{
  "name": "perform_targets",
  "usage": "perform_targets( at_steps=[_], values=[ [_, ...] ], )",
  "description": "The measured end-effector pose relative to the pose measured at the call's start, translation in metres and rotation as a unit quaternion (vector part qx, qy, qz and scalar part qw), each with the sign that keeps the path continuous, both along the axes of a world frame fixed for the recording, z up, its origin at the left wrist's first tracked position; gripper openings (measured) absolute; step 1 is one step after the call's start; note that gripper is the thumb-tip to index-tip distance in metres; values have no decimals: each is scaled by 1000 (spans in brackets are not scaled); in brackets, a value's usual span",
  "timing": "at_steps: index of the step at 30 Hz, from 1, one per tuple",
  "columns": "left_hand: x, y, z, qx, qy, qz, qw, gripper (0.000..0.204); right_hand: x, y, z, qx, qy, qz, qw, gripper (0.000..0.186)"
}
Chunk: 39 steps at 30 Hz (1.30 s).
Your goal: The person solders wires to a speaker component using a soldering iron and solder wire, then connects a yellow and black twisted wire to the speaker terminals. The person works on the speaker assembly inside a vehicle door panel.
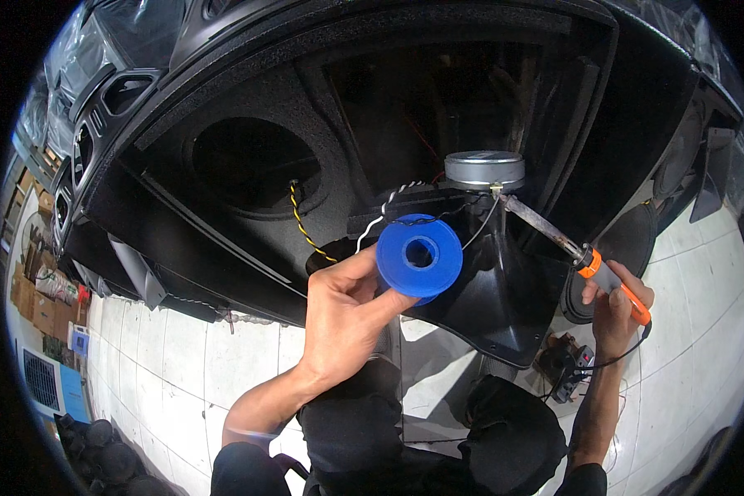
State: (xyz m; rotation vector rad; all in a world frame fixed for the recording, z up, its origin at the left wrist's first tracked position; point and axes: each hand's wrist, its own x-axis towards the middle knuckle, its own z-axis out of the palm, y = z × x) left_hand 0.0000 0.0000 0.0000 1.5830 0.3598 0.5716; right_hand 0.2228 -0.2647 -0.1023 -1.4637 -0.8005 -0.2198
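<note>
The blue spool [419,281] is near the middle of the frame, with the round flange facing the camera and the hole in its centre visible. The left hand [345,318] is clamped on this spool, with the thumb at its lower edge and the fingers partly hidden behind it. From the spool a thin solder wire [482,229] goes up to the small terminal [496,190] on the silver compression driver [485,172], which is right of centre in the upper half. The right hand [618,318], at the right of the frame, is closed around the orange and grey handle of the soldering iron [591,263]. The iron is tilted to the upper left, and its tip is at the terminal or just beside it; I cannot tell if they touch. Below the driver, the black horn [496,302] widens toward the lower part of the frame. To the left of the driver are a white twisted cable [373,226] and a yellow-black twisted cable [298,217]; the second comes out of the round opening [248,161] in the black speaker cabinet [322,91]. Under all this is the pale tiled floor [198,372], and at the lower left stands a blue and white appliance [45,382] near cardboard boxes [45,310].
</note>
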Motion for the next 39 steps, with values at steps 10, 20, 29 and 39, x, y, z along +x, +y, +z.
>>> perform_targets(
  at_steps=[10,20,29,39],
  values=[
    [-12,-3,7,-6,30,-7,1000,43,-4,6,-3,42,24,9,999,53],
    [-14,-4,6,-19,33,-24,999,46,-3,7,-2,14,-4,-23,1000,55],
    [-12,-7,3,13,7,2,1000,36,2,1,-10,8,-12,-32,999,53],
    [-15,-3,2,2,16,-31,999,47,-2,4,-5,21,29,-18,999,51]
  ],
)
